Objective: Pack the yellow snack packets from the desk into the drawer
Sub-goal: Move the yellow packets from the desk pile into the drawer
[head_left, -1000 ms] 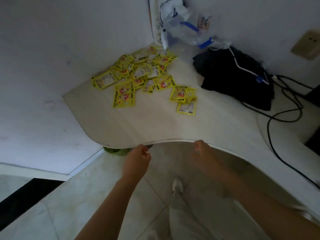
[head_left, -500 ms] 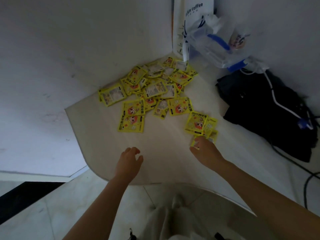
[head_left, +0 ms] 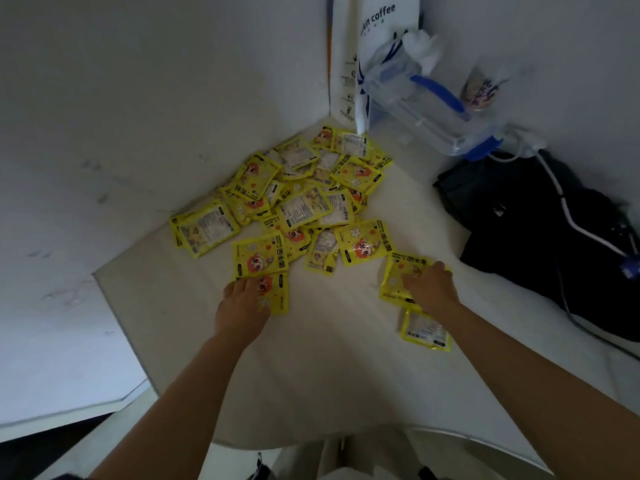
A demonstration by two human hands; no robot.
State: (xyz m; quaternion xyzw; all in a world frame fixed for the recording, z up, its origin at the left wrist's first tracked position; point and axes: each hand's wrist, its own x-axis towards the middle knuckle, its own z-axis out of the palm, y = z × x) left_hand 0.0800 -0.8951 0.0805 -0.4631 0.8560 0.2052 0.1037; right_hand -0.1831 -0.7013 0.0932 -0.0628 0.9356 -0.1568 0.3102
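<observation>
Several yellow snack packets lie in a loose heap in the desk's far corner. My left hand rests palm down with its fingertips on the nearest packet at the heap's front edge. My right hand lies on another yellow packet to the right of the heap. Both of these packets lie flat on the desk. One more packet sits beside my right wrist. No drawer is in view.
The pale curved desk meets white walls at the back. A white coffee bag and a clear plastic bag stand in the corner. A black bag with a white cable lies at the right.
Both hands have reached forward from the desk's front edge to the packets. The left now touches the heap's nearest packet, and the right has moved past the near packet onto one farther away.
</observation>
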